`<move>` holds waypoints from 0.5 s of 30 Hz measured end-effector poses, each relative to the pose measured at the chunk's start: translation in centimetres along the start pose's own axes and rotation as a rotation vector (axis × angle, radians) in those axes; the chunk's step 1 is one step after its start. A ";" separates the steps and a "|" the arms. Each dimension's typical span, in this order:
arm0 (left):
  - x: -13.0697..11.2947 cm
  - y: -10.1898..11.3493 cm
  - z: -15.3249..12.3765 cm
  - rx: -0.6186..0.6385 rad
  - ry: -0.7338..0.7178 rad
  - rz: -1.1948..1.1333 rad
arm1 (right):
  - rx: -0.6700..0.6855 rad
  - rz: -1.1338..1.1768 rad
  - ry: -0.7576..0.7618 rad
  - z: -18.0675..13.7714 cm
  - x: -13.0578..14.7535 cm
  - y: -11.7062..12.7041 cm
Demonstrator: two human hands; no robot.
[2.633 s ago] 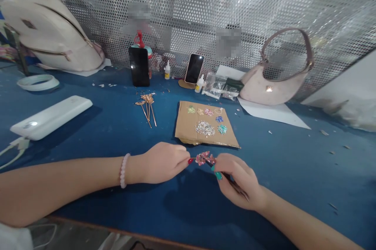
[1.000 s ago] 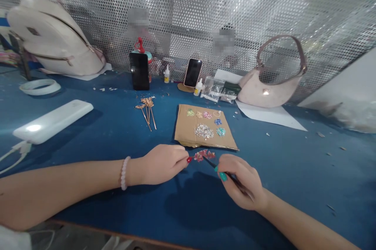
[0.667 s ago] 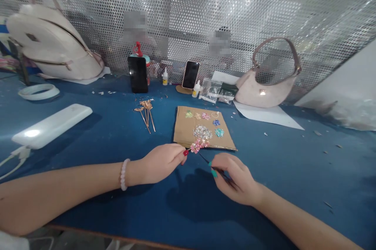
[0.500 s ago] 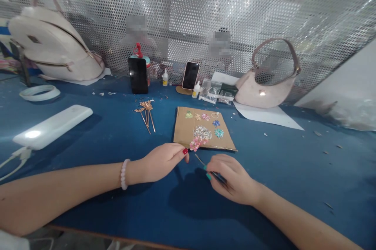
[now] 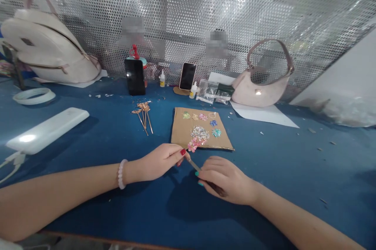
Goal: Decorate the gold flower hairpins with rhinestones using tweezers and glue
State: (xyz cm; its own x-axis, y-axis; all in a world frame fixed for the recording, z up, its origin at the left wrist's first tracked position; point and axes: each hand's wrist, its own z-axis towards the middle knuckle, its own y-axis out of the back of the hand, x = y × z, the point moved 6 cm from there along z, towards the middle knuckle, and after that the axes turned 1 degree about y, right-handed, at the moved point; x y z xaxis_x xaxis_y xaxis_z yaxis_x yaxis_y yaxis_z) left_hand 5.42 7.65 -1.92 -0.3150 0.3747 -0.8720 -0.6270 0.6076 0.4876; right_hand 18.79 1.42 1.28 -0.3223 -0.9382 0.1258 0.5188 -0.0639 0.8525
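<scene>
My left hand [image 5: 161,161], with red nails and a beaded bracelet on the wrist, pinches a pink flower hair ornament [image 5: 194,144] by its near end; the part inside the fingers is hidden. The flowers overlap the near edge of a cardboard square [image 5: 182,134]. On the cardboard lie a silver bead pile [image 5: 200,132] and small heaps of green, gold, pink, blue and teal beads. My right hand [image 5: 227,179], green-nailed, is closed round slim tweezers [image 5: 194,165], whose tip reaches to the left fingertips.
Several gold hairpins [image 5: 143,113] lie left of the cardboard. Behind stand two phones, glue bottles [image 5: 193,90] and plastic bags [image 5: 207,90]. A white power bank [image 5: 48,128] and tape roll [image 5: 34,96] lie left. A backpack [image 5: 49,46] and handbag [image 5: 261,89] rest against the perforated metal wall.
The tweezers have moved left and up, their tip now at my left fingertips. My left fingers have curled in a little, and the view has shifted slightly.
</scene>
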 end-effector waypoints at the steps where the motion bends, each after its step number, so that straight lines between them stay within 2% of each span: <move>1: 0.2 0.0 0.0 -0.004 0.009 -0.015 | -0.013 -0.006 0.003 0.0 0.0 0.1; 9: 1.4 0.3 0.0 -0.048 0.057 -0.102 | -0.143 -0.002 -0.026 -0.5 -0.7 1.0; 15: 1.1 0.6 0.0 -0.062 0.118 -0.124 | -0.333 0.147 -0.440 -1.8 -5.0 2.6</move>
State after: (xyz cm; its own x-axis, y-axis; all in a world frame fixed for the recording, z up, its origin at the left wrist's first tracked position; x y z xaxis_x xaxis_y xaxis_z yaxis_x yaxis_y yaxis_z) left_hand 4.67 8.48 -2.60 -0.3121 0.2125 -0.9260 -0.7077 0.5983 0.3758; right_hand 23.20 5.28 1.93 -0.4901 -0.7203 0.4910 0.7818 -0.1141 0.6130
